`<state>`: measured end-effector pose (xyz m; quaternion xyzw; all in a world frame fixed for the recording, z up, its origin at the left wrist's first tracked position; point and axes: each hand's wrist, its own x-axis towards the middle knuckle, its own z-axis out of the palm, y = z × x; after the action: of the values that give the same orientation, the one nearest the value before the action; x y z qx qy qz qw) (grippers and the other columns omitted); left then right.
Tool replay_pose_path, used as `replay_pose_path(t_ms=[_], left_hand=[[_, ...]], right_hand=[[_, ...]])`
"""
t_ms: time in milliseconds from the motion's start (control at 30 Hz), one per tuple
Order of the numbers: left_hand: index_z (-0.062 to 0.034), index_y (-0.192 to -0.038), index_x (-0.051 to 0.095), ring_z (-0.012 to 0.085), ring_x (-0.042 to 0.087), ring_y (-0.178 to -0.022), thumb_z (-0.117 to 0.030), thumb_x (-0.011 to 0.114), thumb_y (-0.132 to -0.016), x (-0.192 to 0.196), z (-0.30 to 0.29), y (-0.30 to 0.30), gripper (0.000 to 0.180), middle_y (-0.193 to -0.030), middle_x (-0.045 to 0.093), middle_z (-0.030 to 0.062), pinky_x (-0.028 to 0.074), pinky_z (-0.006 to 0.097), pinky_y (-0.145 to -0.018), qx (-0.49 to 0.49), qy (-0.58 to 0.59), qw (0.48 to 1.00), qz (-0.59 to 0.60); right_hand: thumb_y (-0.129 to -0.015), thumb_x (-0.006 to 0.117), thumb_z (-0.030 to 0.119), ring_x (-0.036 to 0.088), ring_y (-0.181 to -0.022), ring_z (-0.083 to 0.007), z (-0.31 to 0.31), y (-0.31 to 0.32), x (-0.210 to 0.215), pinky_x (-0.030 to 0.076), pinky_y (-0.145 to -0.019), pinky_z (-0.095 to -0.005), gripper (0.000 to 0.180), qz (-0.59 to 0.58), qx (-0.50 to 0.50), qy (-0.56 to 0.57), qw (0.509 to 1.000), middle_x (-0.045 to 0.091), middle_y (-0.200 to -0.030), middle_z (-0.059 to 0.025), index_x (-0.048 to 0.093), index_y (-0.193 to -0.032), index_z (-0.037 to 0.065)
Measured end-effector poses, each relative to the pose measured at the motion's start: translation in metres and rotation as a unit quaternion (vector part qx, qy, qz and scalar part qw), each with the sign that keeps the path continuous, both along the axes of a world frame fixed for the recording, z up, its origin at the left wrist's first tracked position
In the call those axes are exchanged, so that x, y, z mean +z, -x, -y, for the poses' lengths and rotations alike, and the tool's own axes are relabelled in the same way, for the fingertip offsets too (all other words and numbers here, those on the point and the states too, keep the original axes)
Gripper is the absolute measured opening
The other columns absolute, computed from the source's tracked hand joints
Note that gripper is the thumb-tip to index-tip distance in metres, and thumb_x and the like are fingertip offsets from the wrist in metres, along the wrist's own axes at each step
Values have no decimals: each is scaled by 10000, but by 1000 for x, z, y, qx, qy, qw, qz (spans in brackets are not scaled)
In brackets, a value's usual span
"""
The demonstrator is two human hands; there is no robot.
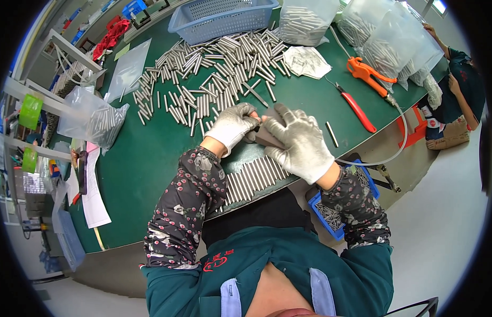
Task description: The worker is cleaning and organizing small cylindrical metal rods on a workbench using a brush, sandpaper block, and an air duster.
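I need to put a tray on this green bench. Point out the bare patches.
Bare green mat lies left of the left gloved hand, between the clear bag of metal rods and white paper sheet. Another patch sits between the red-handled pliers and crumpled white plastic. The loose silver rod pile crowds the middle.

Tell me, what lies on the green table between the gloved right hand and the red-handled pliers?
One loose metal rod, seen in the head view.
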<state>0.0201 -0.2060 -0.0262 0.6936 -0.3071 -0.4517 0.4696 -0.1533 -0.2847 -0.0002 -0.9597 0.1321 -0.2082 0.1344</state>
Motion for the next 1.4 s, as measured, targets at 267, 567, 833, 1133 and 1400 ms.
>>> replay_pose_path(t_ms=[267,567,833,1133,1400], left_hand=[[-8,-842,553,83,539,-509,-70,566,-825,5,0,3,65,-709,584,35,464,199,-482,4,-3,999,-37],[-6,-858,547,86,560,-523,-52,558,-821,3,1,1,60,-715,578,36,446,198,-457,10,-4,999,-41],[-22,-863,552,75,525,-524,-87,577,-829,9,1,4,77,-701,542,7,452,205,-485,13,-25,999,-34],[7,-879,554,87,547,-517,-90,571,-839,6,3,2,106,-712,589,47,472,218,-473,-14,-13,1000,-19],[-13,-872,553,83,525,-524,-80,567,-836,10,5,3,77,-690,551,16,461,214,-491,-7,-25,999,-29]], right_hand=[[-717,615,293,516,-1028,-331,6,-3,1,416,-831,-454,455,-26,-9,28,999,498,-1181,-200,577,-1123,92],[-719,622,319,523,-979,-335,4,-5,-4,405,-800,-438,447,-14,2,37,999,519,-1143,-202,581,-1104,95],[-713,619,312,520,-992,-331,1,-7,1,409,-778,-441,456,-28,-10,53,998,507,-1152,-204,571,-1110,93],[-679,636,309,509,-1019,-355,11,-6,6,396,-851,-446,525,-74,-87,29,993,491,-1197,-231,566,-1151,91],[-663,650,296,494,-1046,-362,15,-3,8,399,-867,-443,543,-55,-99,35,993,490,-1202,-231,567,-1150,70]])
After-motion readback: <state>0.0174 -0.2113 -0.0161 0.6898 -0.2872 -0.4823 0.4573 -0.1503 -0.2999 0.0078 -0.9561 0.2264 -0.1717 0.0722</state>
